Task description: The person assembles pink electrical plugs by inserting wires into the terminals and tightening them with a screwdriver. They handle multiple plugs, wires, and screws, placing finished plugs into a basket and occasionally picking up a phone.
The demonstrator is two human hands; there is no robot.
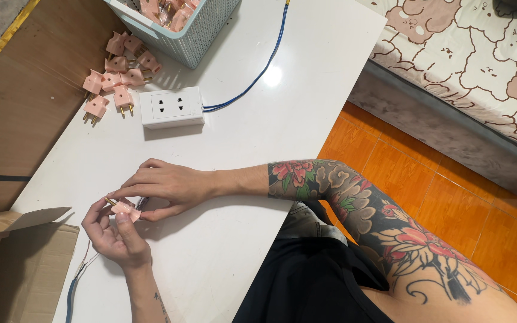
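Pinch the pink plug (124, 209) steady in your left hand (113, 235); your right hand (166, 184), fingers curled on its top, should press squarely.

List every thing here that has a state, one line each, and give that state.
pink plug: held in both hands, brass pins pointing up-left
left hand: closed on the plug from below
right hand: fingertips pinching the plug
white socket box: nothing plugged in, blue cable attached
loose pink plugs: heaped on the table
basket: holding pink plugs
cardboard box: flaps open
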